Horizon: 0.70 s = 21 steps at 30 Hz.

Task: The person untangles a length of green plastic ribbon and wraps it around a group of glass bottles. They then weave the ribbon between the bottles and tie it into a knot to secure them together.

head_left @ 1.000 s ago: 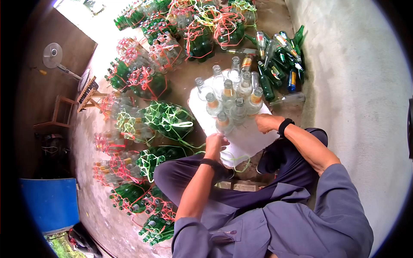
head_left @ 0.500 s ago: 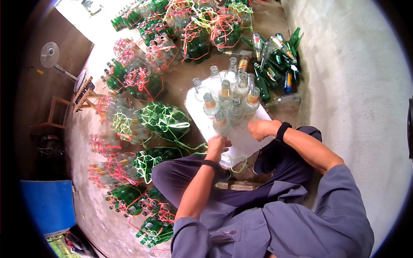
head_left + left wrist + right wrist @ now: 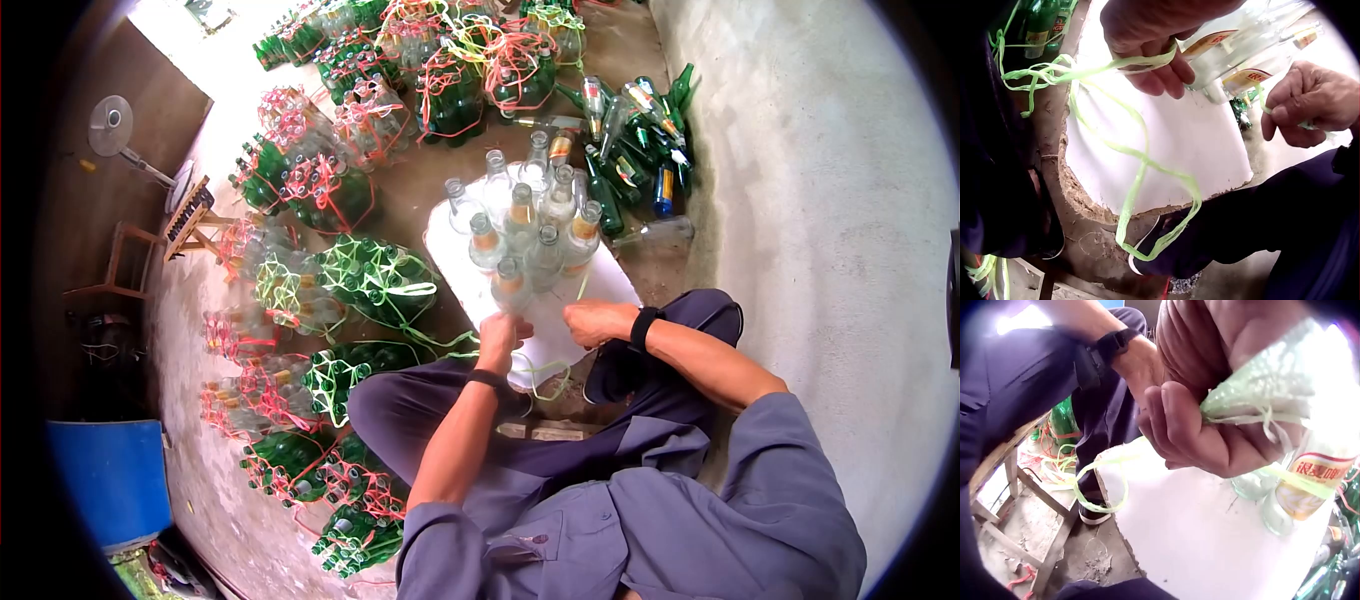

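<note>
Several clear glass bottles [image 3: 520, 215] stand grouped upright on a white board [image 3: 550, 340]. At the board's near left, the left hand [image 3: 500, 332] pinches a light green plastic strip [image 3: 1138, 156] between thumb and fingers; its loose loop hangs over the board's edge in the left wrist view. The right hand [image 3: 598, 323] is curled round another part of the green strip, to the right of the nearest bottles. In the right wrist view that hand [image 3: 1210, 425] has the strip bunched in its grip, and a labelled bottle [image 3: 1307, 481] stands beyond it.
Bundles of bottles tied with red and green strips [image 3: 375, 275] fill the floor at the left and back. Loose green bottles [image 3: 635, 150] lie in a pile by the grey wall [image 3: 790, 180]. A fan [image 3: 112, 125] and a wooden stool [image 3: 195, 225] are at the far left.
The right hand has moved left and down, away from the bottles and closer to the left hand. The left hand has stayed in nearly the same place. The whole head view has shifted slightly.
</note>
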Each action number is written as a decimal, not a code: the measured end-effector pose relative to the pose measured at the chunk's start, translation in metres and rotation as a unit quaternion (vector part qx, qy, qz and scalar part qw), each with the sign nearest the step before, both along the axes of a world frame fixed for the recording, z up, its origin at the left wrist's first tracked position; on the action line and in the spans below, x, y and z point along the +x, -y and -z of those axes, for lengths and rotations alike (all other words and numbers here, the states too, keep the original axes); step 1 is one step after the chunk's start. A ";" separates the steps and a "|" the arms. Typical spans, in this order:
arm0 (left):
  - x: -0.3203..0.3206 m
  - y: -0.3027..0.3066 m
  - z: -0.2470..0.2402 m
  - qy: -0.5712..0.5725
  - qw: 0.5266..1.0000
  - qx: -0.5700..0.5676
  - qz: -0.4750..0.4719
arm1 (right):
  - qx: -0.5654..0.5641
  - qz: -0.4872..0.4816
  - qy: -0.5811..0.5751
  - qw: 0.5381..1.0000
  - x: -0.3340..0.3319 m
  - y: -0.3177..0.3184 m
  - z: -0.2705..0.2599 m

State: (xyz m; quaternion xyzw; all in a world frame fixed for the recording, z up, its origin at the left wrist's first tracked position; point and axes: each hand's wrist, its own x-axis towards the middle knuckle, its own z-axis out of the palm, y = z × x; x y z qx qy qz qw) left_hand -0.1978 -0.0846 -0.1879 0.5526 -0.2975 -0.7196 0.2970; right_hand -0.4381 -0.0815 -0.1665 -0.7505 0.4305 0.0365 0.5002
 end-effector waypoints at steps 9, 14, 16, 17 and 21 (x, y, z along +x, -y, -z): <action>0.007 0.000 0.000 0.032 0.999 -0.014 0.025 | -0.033 -0.039 -0.194 0.980 0.049 -0.014 -0.001; 0.016 0.000 0.035 0.039 0.990 -0.120 0.054 | -0.114 0.048 -0.087 0.989 0.066 -0.026 -0.004; 0.013 0.002 0.015 0.047 0.996 -0.078 0.020 | -0.108 0.040 -0.080 0.990 0.068 -0.026 -0.009; 0.011 0.002 0.003 0.056 0.998 -0.034 -0.015 | -0.107 0.040 -0.079 0.990 0.069 -0.027 -0.010; 0.009 -0.004 0.003 0.051 0.995 -0.022 -0.081 | -0.119 0.075 -0.058 0.988 0.079 -0.030 0.009</action>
